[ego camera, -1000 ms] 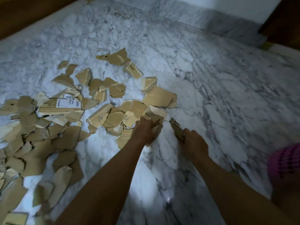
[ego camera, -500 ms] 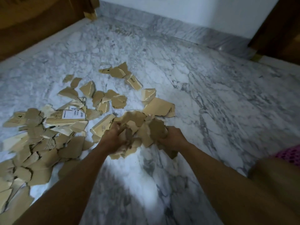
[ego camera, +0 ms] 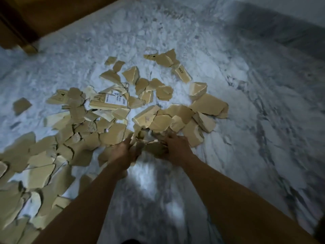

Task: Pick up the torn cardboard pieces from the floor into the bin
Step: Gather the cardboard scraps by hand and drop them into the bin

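- Left hand [ego camera: 123, 152]: low over the floor, fingers curled around small torn scraps at the near edge of the pile; blurred.
- Right hand [ego camera: 176, 148]: just beside the left hand, fingers spread and pressed down on scraps; a bunch of scraps [ego camera: 149, 143] gathered between the two hands.
- Torn cardboard pieces [ego camera: 163, 120]: brown, jagged, strewn flat on the floor, overlapping in places; main heap directly beyond the fingertips.
- Further pieces [ego camera: 35, 166]: dense spread left of the left forearm, reaching the near-left frame edge.
- Labelled piece [ego camera: 110, 101]: largest flat scrap, white printed sticker on it, beyond and left of the left hand.
- Printed strip [ego camera: 182, 74]: narrow scrap with dark lettering, well beyond the right hand.
- Lone scrap [ego camera: 22, 105]: apart from the pile, far left.
- Marble floor [ego camera: 255, 111]: white with grey veins, bare right of the right hand.
- Wooden furniture [ego camera: 52, 13]: dark brown, far beyond the left hand.
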The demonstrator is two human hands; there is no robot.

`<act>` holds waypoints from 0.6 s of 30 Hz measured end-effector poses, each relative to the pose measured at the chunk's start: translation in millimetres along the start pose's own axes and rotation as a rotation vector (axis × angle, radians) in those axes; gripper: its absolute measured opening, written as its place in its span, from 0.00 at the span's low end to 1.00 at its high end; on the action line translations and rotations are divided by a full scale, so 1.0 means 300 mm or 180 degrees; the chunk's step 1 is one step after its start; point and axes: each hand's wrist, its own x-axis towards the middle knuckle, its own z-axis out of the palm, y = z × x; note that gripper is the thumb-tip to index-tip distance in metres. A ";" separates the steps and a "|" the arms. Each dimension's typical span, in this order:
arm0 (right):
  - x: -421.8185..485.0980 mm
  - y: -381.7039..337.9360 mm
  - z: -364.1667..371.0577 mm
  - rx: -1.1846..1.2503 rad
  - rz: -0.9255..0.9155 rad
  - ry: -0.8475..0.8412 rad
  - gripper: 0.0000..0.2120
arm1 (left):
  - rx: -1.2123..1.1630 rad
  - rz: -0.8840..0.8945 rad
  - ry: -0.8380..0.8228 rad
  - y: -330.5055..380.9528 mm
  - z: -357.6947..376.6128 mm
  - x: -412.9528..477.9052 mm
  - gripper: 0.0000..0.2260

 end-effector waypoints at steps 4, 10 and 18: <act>-0.035 -0.034 0.033 -0.0436 0.0169 0.0267 0.26 | -0.0158 0.0077 -0.0105 0.001 -0.011 0.004 0.24; -0.062 -0.038 0.039 -0.0035 0.0432 0.0209 0.20 | -0.0119 0.0176 -0.0207 -0.005 -0.009 0.016 0.28; -0.080 0.001 0.060 0.0098 0.0417 0.0067 0.14 | -0.0098 0.0136 -0.0335 -0.036 0.035 0.064 0.20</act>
